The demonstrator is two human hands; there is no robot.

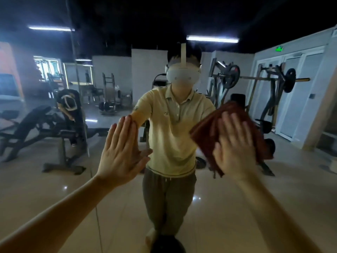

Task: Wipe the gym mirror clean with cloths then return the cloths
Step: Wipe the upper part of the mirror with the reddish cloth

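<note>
The gym mirror (54, 179) fills the view straight ahead, reflecting me and the room. My left hand (121, 152) lies flat on the glass, fingers straight and together, holding nothing. My right hand (234, 146) presses a dark red-brown cloth (204, 130) flat against the mirror with spread, straight fingers. The cloth sticks out beyond the hand on the left, top and right; its lower corner hangs down near my wrist. Only one cloth shows.
A vertical seam (78, 99) between mirror panels runs down left of my left hand. The reflection shows a weight bench (45, 125) at left, a barbell rack (269, 81) at right and a glossy tiled floor (237, 207).
</note>
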